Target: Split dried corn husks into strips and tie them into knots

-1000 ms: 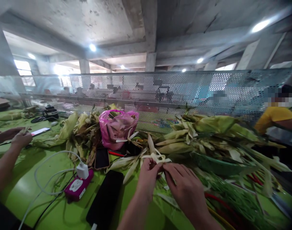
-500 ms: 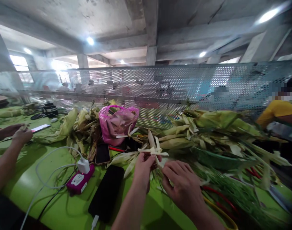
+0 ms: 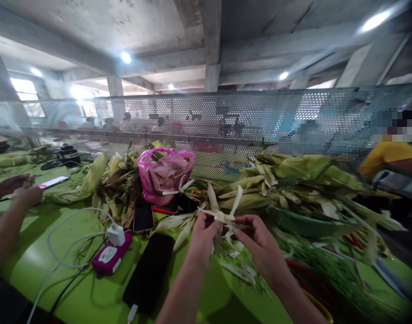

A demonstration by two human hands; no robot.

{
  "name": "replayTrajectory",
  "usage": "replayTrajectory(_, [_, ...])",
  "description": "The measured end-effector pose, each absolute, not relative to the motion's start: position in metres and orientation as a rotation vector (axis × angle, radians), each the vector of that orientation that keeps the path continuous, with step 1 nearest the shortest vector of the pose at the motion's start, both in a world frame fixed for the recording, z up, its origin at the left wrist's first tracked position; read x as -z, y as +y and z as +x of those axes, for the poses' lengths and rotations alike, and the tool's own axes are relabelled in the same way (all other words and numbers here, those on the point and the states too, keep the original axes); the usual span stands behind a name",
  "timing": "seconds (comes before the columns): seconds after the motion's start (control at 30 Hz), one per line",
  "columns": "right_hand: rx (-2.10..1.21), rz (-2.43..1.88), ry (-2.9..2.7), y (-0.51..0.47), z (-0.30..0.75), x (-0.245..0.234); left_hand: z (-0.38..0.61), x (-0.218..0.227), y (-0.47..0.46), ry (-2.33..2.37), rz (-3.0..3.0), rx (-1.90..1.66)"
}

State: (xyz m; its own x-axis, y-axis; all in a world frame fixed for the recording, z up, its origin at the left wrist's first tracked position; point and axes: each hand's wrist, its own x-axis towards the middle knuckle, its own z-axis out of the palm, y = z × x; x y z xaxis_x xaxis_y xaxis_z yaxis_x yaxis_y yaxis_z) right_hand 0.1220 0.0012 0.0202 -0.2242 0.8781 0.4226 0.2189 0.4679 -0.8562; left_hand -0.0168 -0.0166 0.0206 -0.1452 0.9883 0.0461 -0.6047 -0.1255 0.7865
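Observation:
Between my two hands is a small piece of folded, interlaced pale corn husk strips [image 3: 224, 218], with loose ends sticking up and out to the sides. My left hand [image 3: 203, 235] pinches its left side between thumb and fingers. On the other side, my right hand [image 3: 257, 234] has thumb and fingertips closed on the right-hand strip end. Shredded husk scraps [image 3: 241, 270] lie on the green table [image 3: 222, 301] below. Just behind my hands rests a heap of corn husks [image 3: 253, 200].
A pink plastic bag [image 3: 165, 173] of husks stands behind. A black phone [image 3: 150, 270], a second phone [image 3: 143, 218] and a purple power strip [image 3: 111, 255] with white cables lie left. A green basket [image 3: 303, 225] sits right. At far left are another person's hands [image 3: 26, 191].
My right hand has turned and moved up to the strip on the right of the piece. One strip end now points up and right. My left hand keeps its pinch.

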Motion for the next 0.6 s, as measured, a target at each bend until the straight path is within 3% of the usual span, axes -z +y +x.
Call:
replayTrajectory(0.27, [-0.729,-0.974,-1.784,0.005,0.125,-0.022,-0.014,-0.014,-0.018,0.804,0.797,-1.376])
replayTrajectory(0.43, [-0.678,-1.03,-1.808,0.008,0.131,-0.023,-0.015,-0.013,-0.018,0.792,0.801,-1.418])
replayTrajectory(0.6, [-0.904,-1.083,-1.739,0.012,0.134,-0.023,-0.018,-0.02,-0.02,0.805,0.835,-1.437])
